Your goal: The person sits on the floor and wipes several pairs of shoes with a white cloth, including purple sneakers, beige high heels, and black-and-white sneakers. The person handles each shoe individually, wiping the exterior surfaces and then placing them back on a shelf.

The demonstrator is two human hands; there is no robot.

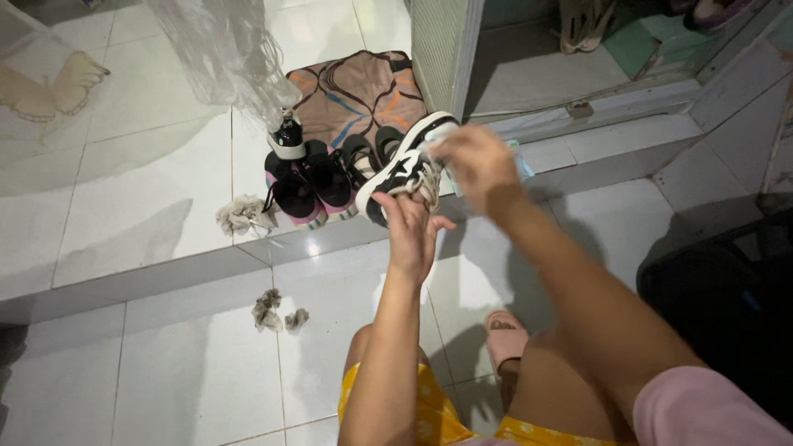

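Left hand grips black-white sneaker from below, fingers closed on its side. Right hand pinches the laces at the top, blurred. Sneaker is held up above the step, beside dark shoes by the mat.

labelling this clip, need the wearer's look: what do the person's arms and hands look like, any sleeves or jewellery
Both forearms are bare, with no watch, bracelet or glove visible on the left hand or the motion-blurred right hand. A short pink sleeve covers the right upper arm. Rings cannot be made out.
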